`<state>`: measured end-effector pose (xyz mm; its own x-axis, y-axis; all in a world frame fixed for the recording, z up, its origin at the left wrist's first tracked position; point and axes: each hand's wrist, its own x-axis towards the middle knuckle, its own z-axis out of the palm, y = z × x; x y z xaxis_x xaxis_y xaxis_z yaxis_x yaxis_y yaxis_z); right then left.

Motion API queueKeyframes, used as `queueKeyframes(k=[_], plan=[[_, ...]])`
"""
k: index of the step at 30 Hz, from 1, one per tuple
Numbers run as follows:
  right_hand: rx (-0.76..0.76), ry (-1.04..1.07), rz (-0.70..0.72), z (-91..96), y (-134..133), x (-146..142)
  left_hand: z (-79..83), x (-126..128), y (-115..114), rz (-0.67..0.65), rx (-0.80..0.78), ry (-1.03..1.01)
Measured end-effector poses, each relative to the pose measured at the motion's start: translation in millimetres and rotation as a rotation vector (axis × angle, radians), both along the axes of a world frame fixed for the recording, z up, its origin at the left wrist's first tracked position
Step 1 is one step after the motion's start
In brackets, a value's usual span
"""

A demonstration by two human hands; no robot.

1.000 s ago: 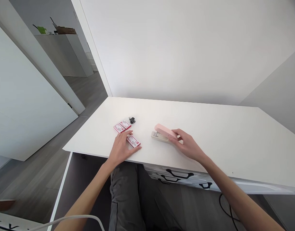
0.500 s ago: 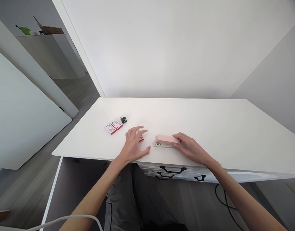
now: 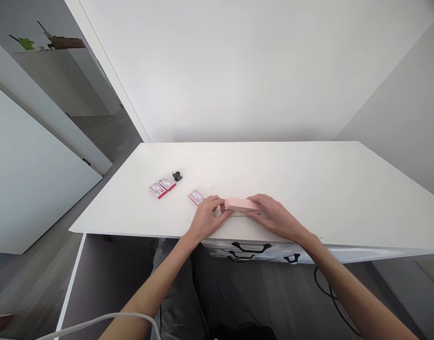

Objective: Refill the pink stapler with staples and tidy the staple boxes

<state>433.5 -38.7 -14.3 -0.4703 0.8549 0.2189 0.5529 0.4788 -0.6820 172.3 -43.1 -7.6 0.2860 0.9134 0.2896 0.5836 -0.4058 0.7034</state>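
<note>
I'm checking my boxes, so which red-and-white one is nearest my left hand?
The lone box, partly hidden by your left hand; the other two boxes lie together, farther left.

Soft, diffuse light brightens the white tabletop (image 3: 291,179), while the floor (image 3: 288,293) beneath lies dim.

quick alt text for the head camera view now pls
A person's right hand holds the right end of a pink stapler on a white desktop, the left hand at its other end. A red-edged box lies beside the left hand; farther left are two similar boxes and a small black object.
</note>
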Motion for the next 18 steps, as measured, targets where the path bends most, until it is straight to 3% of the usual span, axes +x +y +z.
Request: queueKeyframes(k=[8,18], plan=[[0.063,0.069,-0.005,-4.8,-7,-30,-1.0,3,-4,-0.042,-0.099,-0.044],[0.032,0.163,-0.06,-7.3,-12,-33,-5.9,3,-2,-0.042,-0.107,-0.025]])
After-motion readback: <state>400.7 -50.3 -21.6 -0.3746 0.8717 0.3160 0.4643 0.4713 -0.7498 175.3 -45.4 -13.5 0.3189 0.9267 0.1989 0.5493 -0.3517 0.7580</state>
